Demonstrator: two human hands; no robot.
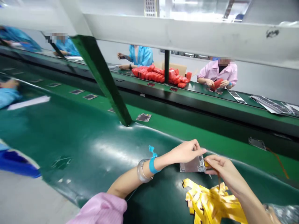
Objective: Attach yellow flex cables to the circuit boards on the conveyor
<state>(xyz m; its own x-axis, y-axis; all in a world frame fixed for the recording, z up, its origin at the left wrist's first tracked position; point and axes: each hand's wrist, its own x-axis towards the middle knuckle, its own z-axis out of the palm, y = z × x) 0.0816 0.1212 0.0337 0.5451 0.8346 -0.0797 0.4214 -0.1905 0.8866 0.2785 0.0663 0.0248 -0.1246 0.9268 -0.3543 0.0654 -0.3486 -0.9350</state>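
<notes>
A small grey circuit board with shiny parts along its right edge is in front of me, just above the green mat. My left hand, with a blue wrist strap, is closed over its upper edge, fingertips together near the board's right corner. At that right edge my right hand pinches the end of a yellow flex cable; an orange tail hangs below the hand. Whether cable and board are joined is hidden by the fingers. Below lies a pile of yellow flex cables.
A green conveyor belt carries boards, including one board and another with a cable. A slanted green post rises left of centre. Co-workers sit opposite, near red wrapped packets. A co-worker's sleeve shows at left.
</notes>
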